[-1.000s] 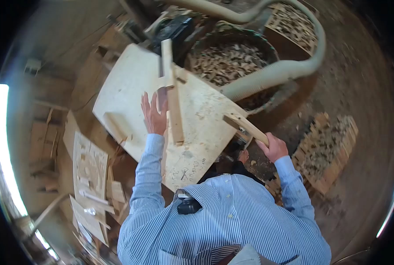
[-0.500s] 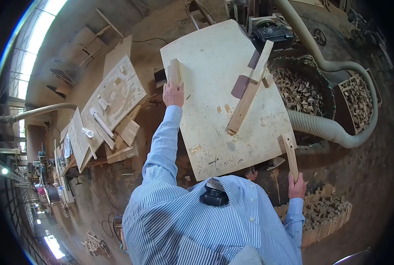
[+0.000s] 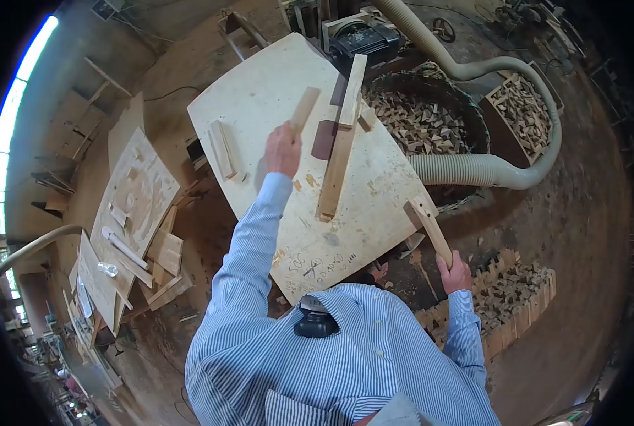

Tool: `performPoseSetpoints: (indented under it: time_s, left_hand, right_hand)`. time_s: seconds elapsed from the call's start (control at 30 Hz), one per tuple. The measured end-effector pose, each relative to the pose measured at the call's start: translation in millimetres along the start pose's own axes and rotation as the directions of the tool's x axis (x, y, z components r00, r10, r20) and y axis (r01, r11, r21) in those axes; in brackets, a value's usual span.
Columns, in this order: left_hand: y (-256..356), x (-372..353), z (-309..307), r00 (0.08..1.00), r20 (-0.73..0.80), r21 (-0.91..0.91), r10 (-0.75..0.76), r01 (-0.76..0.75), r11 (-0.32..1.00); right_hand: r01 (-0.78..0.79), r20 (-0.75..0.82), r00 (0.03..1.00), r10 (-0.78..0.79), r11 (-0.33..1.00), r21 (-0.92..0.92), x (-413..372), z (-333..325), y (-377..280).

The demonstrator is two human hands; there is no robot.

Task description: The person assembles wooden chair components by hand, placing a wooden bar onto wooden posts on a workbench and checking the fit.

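My left hand [image 3: 283, 150] is closed around a wooden strip [image 3: 305, 106], above the middle of a large pale board [image 3: 253, 92]. To its left, wooden strips [image 3: 222, 150] lie side by side on the board. Just right of the hand, a longer wooden bar [image 3: 337, 170] is on the board, with a lighter wood piece [image 3: 353, 92] at its far end and dark reddish patches [image 3: 324, 140] beside it. My right hand [image 3: 455, 272] grips another wooden piece [image 3: 434, 233] by its near end; its far end is over the board's right corner.
A basket [image 3: 484, 128] heaped with wood offcuts stands behind the board on the right. A ribbed hose [image 3: 459, 170] curves past it, near a motor [image 3: 365, 42]. Crate-like stacked offcuts [image 3: 512, 302] sit at lower right. Another worktable [image 3: 136, 184] with wood pieces is on the left.
My left hand has moved right from the strips at the board's left edge, carrying one strip. My right hand still holds its piece near the right corner. The view has turned.
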State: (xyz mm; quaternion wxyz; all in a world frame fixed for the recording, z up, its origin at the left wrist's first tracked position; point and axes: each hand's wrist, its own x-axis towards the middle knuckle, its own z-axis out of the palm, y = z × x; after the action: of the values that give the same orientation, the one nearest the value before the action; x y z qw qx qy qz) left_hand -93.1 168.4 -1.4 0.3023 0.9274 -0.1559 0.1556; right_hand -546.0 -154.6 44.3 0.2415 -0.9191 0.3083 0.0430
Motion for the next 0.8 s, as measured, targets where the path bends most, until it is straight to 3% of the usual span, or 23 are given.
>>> performPoseSetpoints:
  time_s: [0.2, 0.5, 0.6, 0.67, 0.8]
  left_hand:
    - [52, 46, 60, 0.998, 0.059, 0.023, 0.022, -0.023, 0.999]
    - [74, 58, 76, 0.987, 0.145, -0.026, 0.064, -0.06, 0.998]
    - [69, 62, 73, 0.977, 0.206, -0.11, 0.053, -0.03, 0.993]
    - [63, 67, 81, 0.963, 0.245, -0.24, -0.11, 0.17, 0.956]
    - [55, 82, 99, 0.967, 0.164, -0.21, -0.196, 0.229, 0.95]
  right_hand:
    - [-0.026, -0.028, 0.999, 0.025, 0.999, -0.025, -1, -2, -7]
    - [0.026, -0.052, 0.998, -0.027, 1.0, -0.01, -2, 4, 7]
    - [0.031, -0.042, 0.999, -0.031, 0.999, -0.018, -1, 3, 8]
    - [0.041, -0.049, 0.998, -0.042, 0.999, -0.007, -3, 5, 12]
    - [0.046, -0.047, 0.998, -0.046, 0.999, 0.011, -3, 4, 12]
